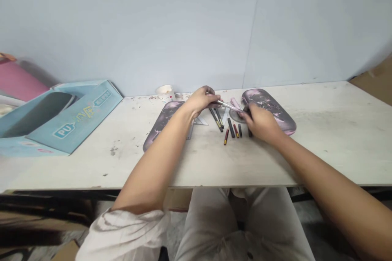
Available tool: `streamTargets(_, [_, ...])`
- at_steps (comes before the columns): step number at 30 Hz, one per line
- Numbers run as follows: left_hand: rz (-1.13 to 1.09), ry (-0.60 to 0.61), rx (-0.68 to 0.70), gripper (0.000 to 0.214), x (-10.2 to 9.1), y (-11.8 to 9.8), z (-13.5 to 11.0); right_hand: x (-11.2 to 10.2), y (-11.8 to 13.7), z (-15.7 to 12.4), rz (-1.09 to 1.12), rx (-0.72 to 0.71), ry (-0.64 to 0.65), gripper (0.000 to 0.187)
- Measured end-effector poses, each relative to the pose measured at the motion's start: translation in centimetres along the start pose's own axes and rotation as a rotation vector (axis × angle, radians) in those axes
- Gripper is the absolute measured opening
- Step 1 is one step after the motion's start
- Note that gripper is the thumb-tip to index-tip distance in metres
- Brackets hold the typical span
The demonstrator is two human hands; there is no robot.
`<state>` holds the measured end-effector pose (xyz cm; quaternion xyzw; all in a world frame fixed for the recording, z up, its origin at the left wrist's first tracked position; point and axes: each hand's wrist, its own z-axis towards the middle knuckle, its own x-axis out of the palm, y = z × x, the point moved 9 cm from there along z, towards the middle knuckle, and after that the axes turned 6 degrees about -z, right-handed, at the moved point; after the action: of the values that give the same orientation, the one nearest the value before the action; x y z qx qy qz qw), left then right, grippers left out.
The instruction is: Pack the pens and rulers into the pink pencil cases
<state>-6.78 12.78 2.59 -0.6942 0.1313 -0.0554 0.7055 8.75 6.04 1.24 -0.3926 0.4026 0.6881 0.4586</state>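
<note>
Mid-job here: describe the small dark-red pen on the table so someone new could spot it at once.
On the white table, find the left marbled pink-and-black pencil case and the right one. Between them lies a cluster of short pens. The one meant is the short dark-red pen, which lies a little apart from the others, closest to the table's front edge.

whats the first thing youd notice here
The eye goes first to the left hand and right hand meeting at the middle of the white table, a slim silver pen-like tool running between them above a scatter of black and red pens. On either side lie two glossy pink-and-black oval pencil case halves. At the table's left end, a big light-blue cardboard box stands out.
</note>
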Motion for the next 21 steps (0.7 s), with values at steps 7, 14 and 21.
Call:
streamTargets(7, [0.858, 0.144, 0.357, 0.025, 5.1, -2.7, -5.0, -1.7, -4.0, 0.0, 0.688, 0.115, -0.027, 0.02])
streamTargets(14, [1.185, -0.05, 0.33, 0.041, 6.1, -1.4, -6.1, -0.7, -4.6, 0.5, 0.752, 0.095, 0.033, 0.028])
streamTargets(21, [0.622, 0.147, 0.268, 0.032, 4.3, 0.9, -5.2, -2.3, -2.4, 0.4, 0.496, -0.055, -0.116, 0.02])
